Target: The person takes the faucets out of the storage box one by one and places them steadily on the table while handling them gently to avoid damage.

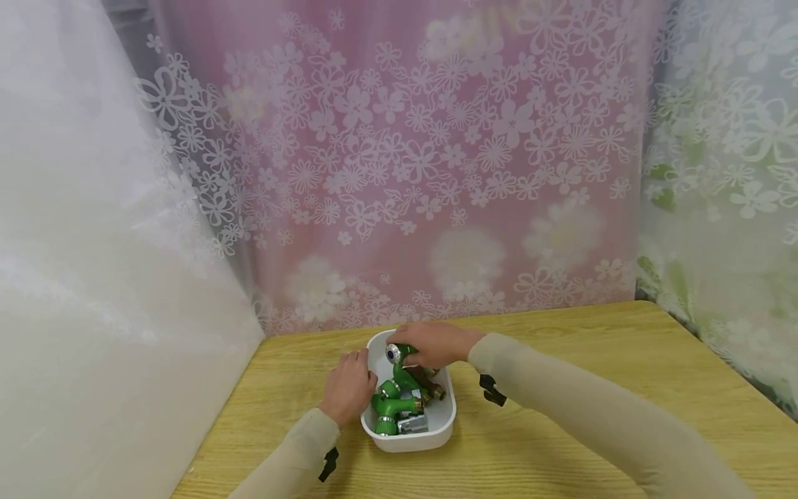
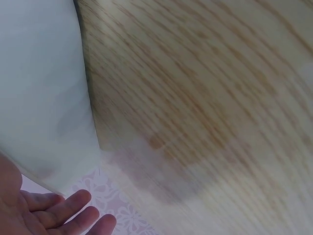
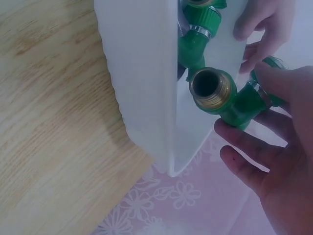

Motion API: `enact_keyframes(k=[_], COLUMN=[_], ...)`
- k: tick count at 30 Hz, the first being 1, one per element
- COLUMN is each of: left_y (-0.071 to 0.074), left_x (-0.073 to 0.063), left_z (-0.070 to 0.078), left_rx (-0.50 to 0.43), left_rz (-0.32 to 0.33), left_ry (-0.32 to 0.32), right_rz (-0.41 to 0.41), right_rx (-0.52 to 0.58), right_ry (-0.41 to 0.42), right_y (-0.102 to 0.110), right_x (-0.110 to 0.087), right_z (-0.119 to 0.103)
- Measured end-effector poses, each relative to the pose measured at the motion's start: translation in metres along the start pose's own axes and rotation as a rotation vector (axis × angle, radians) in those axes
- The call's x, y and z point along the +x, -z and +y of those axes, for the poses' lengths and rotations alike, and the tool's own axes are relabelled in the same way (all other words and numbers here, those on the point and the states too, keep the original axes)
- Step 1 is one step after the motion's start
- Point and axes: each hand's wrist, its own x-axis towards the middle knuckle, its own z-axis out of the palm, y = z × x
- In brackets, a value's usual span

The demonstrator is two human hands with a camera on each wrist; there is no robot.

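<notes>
My right hand (image 1: pixel 433 344) is over the far end of a white plastic tub (image 1: pixel 416 443). It grips a green pipe fitting (image 3: pixel 240 107) by its ribbed end, thumb on one side and fingers on the other. The fitting's open end has a brass thread and faces the right wrist camera. My left hand (image 1: pixel 349 385) holds the tub's left rim, thumb over the inside and fingers along the outside. Several green fittings with brass ends, among them an elbow-shaped one (image 1: pixel 396 406), lie jumbled in the tub. Beside it is a silvery metal piece (image 1: pixel 413 423).
The tub stands on a wood-grain table (image 1: pixel 536 443). A pink flowered curtain (image 1: pixel 424 173) hangs along the table's back edge. White sheeting (image 1: pixel 125 291) closes off the left side, and a pale flowered curtain (image 1: pixel 723 173) hangs on the right.
</notes>
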Motion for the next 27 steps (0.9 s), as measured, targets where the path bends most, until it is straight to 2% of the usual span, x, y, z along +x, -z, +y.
enact_keyframes(k=[10, 14, 21, 27], left_y=[0.0, -0.001, -0.001, -0.002], left_x=[0.0, 0.0, -0.002, -0.002], left_z=[0.001, 0.0, -0.001, 0.0], left_rx=[0.008, 0.005, 0.005, 0.009], left_rz=[-0.013, -0.006, 0.048, 0.035], left_ry=[0.022, 0.015, -0.029, -0.024], right_rz=[-0.001, -0.004, -0.003, -0.003], right_rx=[-0.006, -0.025, -0.067, -0.103], right_ry=[-0.064, -0.075, -0.11, -0.126], right_y=[0.013, 0.015, 0.016, 0.013], right_x=[-0.015, -0.02, -0.033, -0.044], right_z=[0.006, 0.012, 0.022, 0.032])
